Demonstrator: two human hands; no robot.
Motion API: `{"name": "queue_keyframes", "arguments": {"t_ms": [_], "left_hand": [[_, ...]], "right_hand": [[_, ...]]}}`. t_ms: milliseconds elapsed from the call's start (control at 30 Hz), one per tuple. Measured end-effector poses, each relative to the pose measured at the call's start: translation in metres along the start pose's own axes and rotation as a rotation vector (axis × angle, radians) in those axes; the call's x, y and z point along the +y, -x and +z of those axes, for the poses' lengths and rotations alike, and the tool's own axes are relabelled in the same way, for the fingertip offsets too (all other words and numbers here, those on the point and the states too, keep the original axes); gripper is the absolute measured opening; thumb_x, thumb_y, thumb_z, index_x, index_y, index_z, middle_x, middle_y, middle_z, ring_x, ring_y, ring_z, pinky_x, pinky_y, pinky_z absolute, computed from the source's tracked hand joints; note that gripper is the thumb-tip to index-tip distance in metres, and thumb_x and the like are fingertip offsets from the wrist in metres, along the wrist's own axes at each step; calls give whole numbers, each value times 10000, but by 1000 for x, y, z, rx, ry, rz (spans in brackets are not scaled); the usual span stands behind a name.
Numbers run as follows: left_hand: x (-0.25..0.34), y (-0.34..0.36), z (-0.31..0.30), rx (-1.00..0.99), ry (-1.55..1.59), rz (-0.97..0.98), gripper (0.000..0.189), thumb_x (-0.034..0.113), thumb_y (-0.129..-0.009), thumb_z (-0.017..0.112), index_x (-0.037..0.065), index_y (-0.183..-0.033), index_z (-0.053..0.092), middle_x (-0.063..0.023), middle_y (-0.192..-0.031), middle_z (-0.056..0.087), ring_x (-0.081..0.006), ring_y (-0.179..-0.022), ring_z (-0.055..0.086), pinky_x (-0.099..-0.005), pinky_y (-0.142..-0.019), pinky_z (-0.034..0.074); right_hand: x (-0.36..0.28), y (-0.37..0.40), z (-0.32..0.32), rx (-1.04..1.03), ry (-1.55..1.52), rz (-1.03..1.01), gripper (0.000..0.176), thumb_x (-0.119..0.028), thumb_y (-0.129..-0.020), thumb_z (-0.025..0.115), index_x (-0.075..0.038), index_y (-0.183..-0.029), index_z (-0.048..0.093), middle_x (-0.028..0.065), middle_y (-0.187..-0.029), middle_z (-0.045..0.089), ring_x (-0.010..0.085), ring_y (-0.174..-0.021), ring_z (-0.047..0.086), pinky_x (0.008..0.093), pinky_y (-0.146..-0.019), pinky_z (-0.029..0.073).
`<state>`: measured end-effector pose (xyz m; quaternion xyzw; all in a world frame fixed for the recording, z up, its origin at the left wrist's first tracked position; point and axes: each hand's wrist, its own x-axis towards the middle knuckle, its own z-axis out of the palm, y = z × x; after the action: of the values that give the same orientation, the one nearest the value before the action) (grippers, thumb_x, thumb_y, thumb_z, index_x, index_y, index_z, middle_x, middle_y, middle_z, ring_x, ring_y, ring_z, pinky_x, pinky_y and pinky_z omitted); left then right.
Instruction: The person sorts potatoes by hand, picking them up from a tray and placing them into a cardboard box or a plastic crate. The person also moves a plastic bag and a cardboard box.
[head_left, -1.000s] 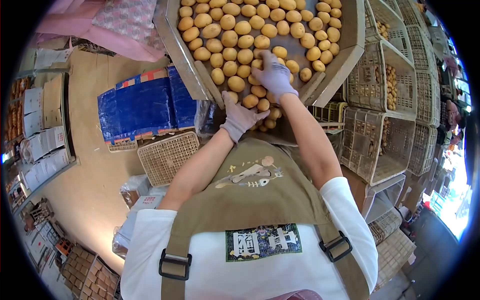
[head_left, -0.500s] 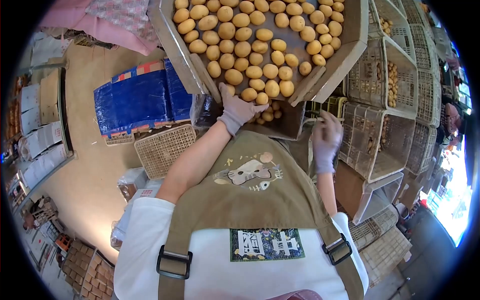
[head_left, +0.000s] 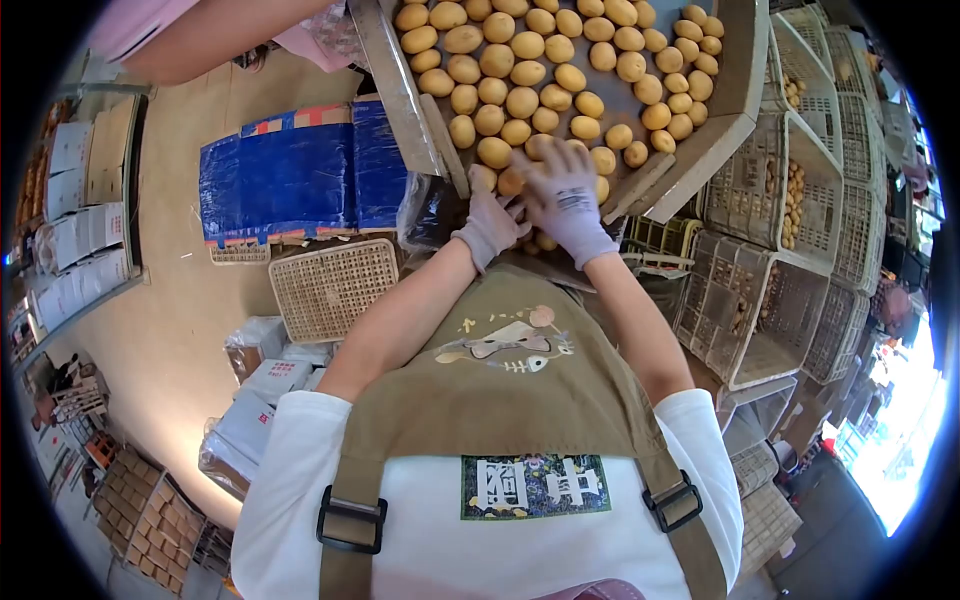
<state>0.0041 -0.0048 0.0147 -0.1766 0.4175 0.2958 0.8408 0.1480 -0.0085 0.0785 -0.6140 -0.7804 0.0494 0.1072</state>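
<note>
At tray edge (head_left: pixel 447 150), left hand (head_left: pixel 491 228) open, right hand (head_left: pixel 568 198) spread over fruit (head_left: pixel 522 102), bare patches (head_left: pixel 614 92) beyond

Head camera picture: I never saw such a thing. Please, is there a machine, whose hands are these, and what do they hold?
There is no robot. A person wears the camera on the head, looking forward and down; every picture comes from it. The pale-gloved left hand and pale-gloved right hand are theirs. Many round yellow fruits lie on a wide grey tray with raised walls. Both hands are at its narrow near end, among fruits; whether the fingers grip one, I cannot tell.
</note>
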Motion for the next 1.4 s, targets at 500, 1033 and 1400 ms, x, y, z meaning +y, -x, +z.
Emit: {"name": "queue_keyframes", "arguments": {"t_ms": [500,1033,1400], "left_hand": [[4,14,3,-86,-346,64,534,533,-912,613,212,-1330,532,9,-1289,567,-187,-1205,509,-404,-1030,429],[7,7,2,-227,166,-5,924,793,-864,381,209,-1562,223,-89,-1608,243,-359,-1473,234,-693,-1079,278],[6,19,13,-151,110,-16,975,832,-836,371,205,-1567,216,-88,-1616,252,-337,-1487,222,-695,-1111,203]], "right_hand": [[38,-27,1,-9,239,47,467,-313,-817,677,-388,-1276,632,111,-1462,477,366,-1333,426,601,-1134,215],[18,25,-12,-540,96,133,526,-463,-817,672,-317,-1319,613,119,-1638,215,379,-1428,347,633,-1041,321],[20,30,-8,-427,70,107,466,-420,-796,679,-284,-1241,664,103,-1639,221,338,-1413,367,623,-999,347]]}}
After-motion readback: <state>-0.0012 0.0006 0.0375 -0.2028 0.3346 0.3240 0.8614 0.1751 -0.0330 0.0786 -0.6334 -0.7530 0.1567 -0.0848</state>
